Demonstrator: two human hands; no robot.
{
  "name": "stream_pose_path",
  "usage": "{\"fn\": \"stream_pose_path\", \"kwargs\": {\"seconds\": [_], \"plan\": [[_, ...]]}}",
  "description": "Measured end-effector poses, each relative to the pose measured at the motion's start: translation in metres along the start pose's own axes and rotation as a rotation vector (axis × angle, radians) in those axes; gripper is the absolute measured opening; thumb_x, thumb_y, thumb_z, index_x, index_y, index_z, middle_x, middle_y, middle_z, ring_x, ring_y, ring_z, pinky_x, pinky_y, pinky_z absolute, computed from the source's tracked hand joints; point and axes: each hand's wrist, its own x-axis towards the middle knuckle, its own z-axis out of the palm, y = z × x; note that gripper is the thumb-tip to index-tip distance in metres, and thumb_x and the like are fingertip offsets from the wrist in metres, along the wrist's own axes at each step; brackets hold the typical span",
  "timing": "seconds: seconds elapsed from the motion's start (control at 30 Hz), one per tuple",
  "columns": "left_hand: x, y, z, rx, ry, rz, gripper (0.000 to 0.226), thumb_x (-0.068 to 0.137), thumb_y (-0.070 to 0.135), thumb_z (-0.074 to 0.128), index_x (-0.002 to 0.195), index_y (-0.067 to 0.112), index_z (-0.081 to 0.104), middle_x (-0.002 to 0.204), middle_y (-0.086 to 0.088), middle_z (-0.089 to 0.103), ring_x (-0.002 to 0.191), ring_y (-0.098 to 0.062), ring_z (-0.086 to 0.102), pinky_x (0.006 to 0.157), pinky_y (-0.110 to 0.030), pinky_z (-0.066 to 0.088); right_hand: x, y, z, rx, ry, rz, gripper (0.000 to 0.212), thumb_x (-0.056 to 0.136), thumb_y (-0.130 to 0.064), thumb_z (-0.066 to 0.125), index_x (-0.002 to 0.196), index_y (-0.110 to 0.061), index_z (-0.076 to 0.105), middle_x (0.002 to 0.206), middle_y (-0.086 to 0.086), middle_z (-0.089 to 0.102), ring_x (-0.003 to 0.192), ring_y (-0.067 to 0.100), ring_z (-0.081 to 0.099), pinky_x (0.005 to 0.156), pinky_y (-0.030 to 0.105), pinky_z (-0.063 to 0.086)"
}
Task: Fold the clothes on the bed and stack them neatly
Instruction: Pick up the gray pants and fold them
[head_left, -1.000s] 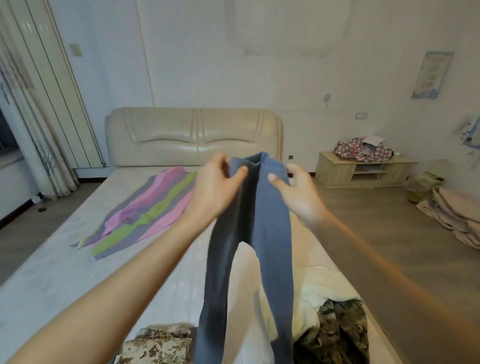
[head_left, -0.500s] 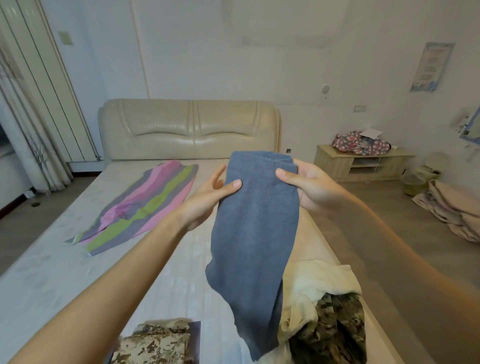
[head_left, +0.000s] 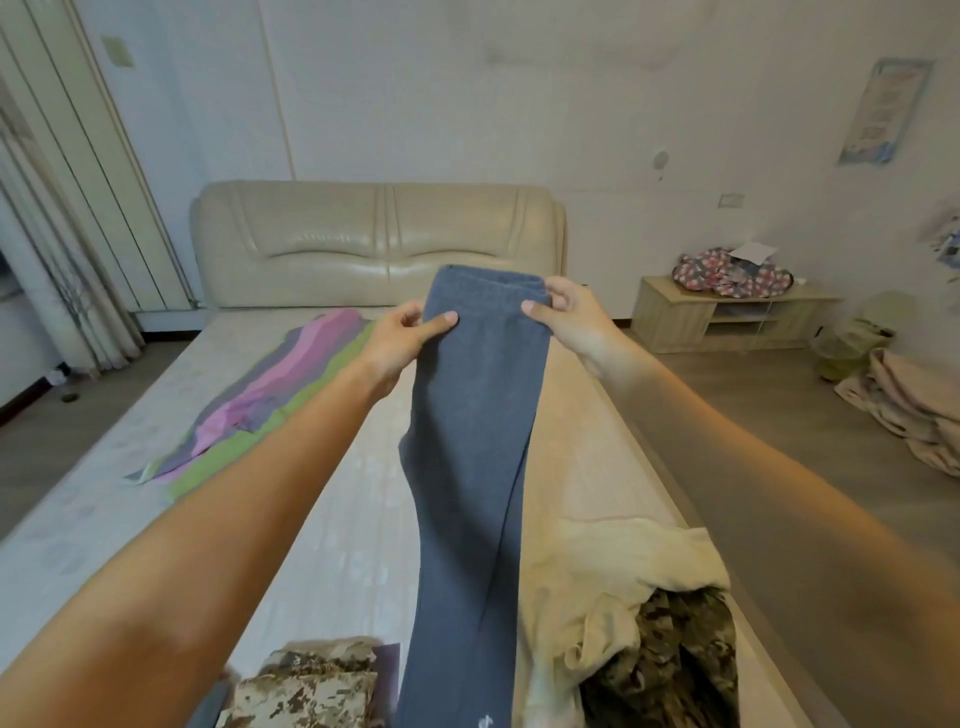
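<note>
Bed (head_left: 130, 493) below; both arms outstretched, left hand (head_left: 400, 343), right hand (head_left: 566, 317) pinching blue-grey trousers (head_left: 467, 467) waistband.

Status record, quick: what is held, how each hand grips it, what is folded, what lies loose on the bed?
held: blue-grey trousers, hanging above the bed
left hand: pinches waistband, left corner
right hand: pinches waistband, right corner
folded: light camouflage piece, near edge
flat: striped garment, toward headboard
loose: cream garment over dark camouflage garment
</note>
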Motion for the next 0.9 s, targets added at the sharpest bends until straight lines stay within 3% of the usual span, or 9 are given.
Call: {"fn": "stream_pose_path", "kwargs": {"seconds": [0.1,0.23,0.33,0.5,0.6,0.77,0.9], "plan": [[0.009,0.028,-0.004,0.002,0.018,0.132,0.006,0.084,0.016,0.069,0.086,0.017,0.063,0.088,0.002,0.067,0.077,-0.007,0.062,0.072,-0.02,0.048,0.017,-0.023,-0.001,-0.037,0.026,-0.09,0.031,0.094,-0.006,0.053,0.125,-0.006,0.051,0.126,0.016,0.058,0.116,0.024,0.057,0.1,0.037,0.047],[-0.002,0.047,-0.005,0.03,0.035,0.3,0.013,0.08,0.015,0.073,0.081,0.02,0.061,0.08,0.009,0.068,0.071,0.0,0.064,0.067,-0.016,0.049,0.01,-0.038,-0.002,-0.048,0.093,-0.268,0.023,0.092,-0.007,0.053,0.109,-0.022,0.053,0.11,-0.001,0.062,0.107,0.013,0.058,0.09,0.019,0.048],[-0.019,0.041,-0.005,0.017,0.049,0.384,0.016,0.075,0.021,0.076,0.081,0.025,0.061,0.077,0.014,0.07,0.075,-0.001,0.064,0.068,-0.018,0.051,-0.012,-0.027,0.003,-0.073,0.112,-0.366,0.02,0.09,-0.02,0.052,0.101,-0.037,0.055,0.106,-0.015,0.063,0.105,0.007,0.06,0.093,0.024,0.046],[-0.041,0.017,-0.013,0.106,-0.003,0.307,0.017,0.069,0.036,0.078,0.081,0.03,0.068,0.086,0.011,0.072,0.085,-0.007,0.065,0.078,-0.027,0.054,-0.04,-0.007,0.002,-0.091,-0.006,-0.34,0.022,0.093,-0.021,0.052,0.104,-0.04,0.056,0.103,-0.019,0.066,0.101,0.004,0.062,0.091,0.022,0.048],[-0.051,0.014,-0.015,0.203,-0.2,0.176,0.026,0.074,0.036,0.076,0.097,0.023,0.072,0.101,0.006,0.073,0.097,-0.011,0.068,0.082,-0.026,0.052,-0.044,-0.008,-0.007,-0.114,-0.093,-0.3,0.022,0.095,-0.01,0.051,0.113,-0.022,0.055,0.113,0.0,0.066,0.105,0.009,0.062,0.093,0.021,0.048],[-0.06,0.057,-0.012,-0.027,-0.248,0.232,0.025,0.072,0.035,0.076,0.09,0.018,0.075,0.099,0.0,0.073,0.092,-0.012,0.068,0.077,-0.022,0.052,-0.051,-0.039,-0.018,0.306,-0.085,-0.257,0.018,0.094,-0.02,0.054,0.111,-0.018,0.06,0.103,-0.003,0.072,0.101,0.013,0.066,0.081,0.027,0.053],[-0.056,0.076,-0.015,-0.099,-0.317,0.247,0.019,0.077,0.031,0.074,0.091,0.019,0.075,0.099,-0.001,0.073,0.094,-0.013,0.068,0.076,-0.021,0.052,-0.043,-0.057,-0.02,0.42,-0.15,-0.228,0.016,0.089,-0.018,0.058,0.103,-0.016,0.066,0.097,-0.001,0.074,0.092,0.011,0.068,0.076,0.025,0.054]]}}
